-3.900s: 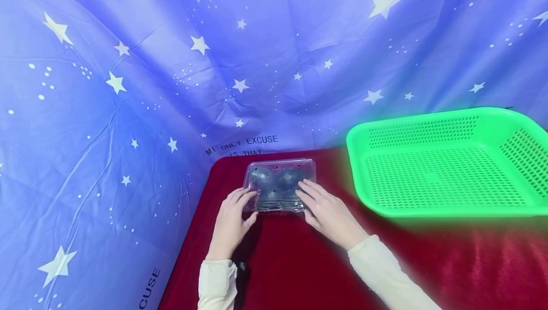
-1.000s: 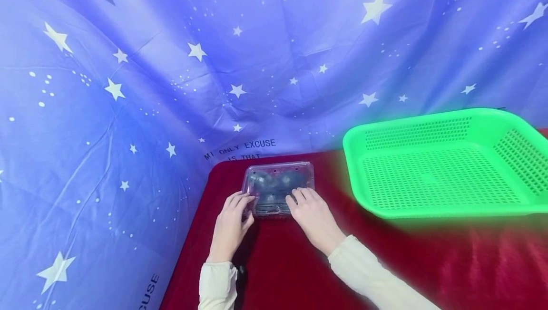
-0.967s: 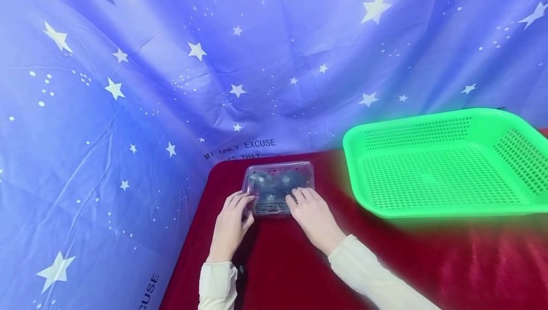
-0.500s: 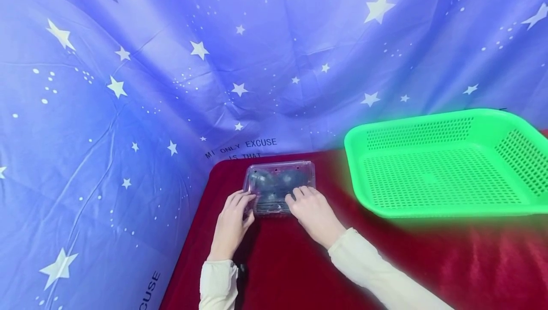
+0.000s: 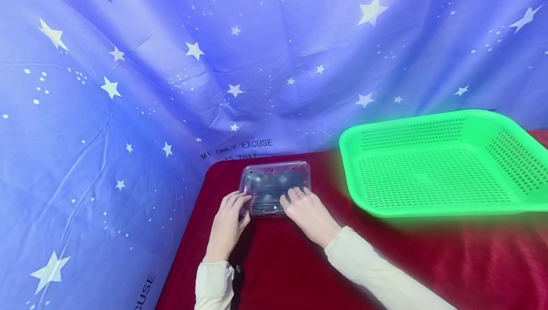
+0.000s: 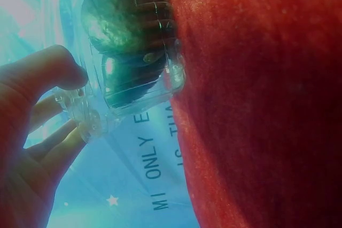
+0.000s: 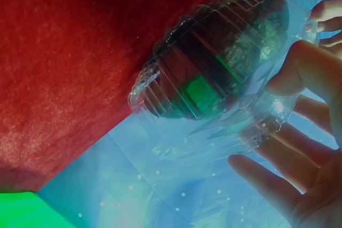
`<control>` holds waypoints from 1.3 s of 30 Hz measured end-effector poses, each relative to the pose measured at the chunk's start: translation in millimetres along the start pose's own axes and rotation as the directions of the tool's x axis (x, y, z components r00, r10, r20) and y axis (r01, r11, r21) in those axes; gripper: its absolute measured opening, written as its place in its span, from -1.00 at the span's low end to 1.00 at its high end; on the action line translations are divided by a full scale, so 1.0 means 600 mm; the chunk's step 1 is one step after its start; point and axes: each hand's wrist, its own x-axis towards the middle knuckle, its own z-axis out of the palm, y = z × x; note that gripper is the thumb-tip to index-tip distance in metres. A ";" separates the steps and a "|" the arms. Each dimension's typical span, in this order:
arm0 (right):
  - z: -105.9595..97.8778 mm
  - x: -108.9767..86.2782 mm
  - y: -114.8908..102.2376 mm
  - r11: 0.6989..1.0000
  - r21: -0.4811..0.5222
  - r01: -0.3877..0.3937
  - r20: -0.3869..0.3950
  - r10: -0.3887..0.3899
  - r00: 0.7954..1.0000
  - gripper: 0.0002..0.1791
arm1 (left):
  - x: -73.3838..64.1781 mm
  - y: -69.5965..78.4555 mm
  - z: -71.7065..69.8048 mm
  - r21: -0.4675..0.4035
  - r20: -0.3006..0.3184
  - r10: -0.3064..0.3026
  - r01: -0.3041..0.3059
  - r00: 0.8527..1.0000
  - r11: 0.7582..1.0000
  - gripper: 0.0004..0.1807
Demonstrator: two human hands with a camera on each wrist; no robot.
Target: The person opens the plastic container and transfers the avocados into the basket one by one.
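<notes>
A clear plastic clamshell box (image 5: 270,209) with several dark, rounded fruits (image 5: 257,180) inside sits near the far left corner of the red-covered table. At its left front corner is my left hand (image 5: 225,225); in the left wrist view the thumb (image 6: 56,68) and fingers pinch the box's clear rim. My right hand (image 5: 311,213) is at the front right part, fingers bent over the lid edge. From the right wrist the thumb (image 7: 302,68) lies on one side of the rim, with fingers (image 7: 283,158) on the other. The lid lies over the fruits.
To the right stands a large green perforated basket (image 5: 432,177), a short way from the box. A blue star-print cloth (image 5: 274,53) hangs behind and to the left of the red tablecloth (image 5: 274,262). The second hand's fingertips (image 7: 326,12) show at the right wrist view's edge.
Over the earlier frames my right hand has shifted inward from the box's right side to its front right part, its fingers more bent. My left hand stays at the left corner.
</notes>
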 end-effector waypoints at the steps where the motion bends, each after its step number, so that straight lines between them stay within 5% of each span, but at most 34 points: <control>1: 0.000 0.001 0.000 1.000 -0.003 0.003 0.003 -0.003 1.000 -0.44 | 0.000 0.000 -0.001 -0.003 -0.001 0.001 -0.001 1.000 1.000 -0.54; 39: -0.004 0.018 0.000 0.997 -0.074 0.000 0.001 0.000 1.000 -0.66 | -0.004 -0.003 0.011 0.001 -0.023 -0.024 0.024 0.999 1.000 -0.56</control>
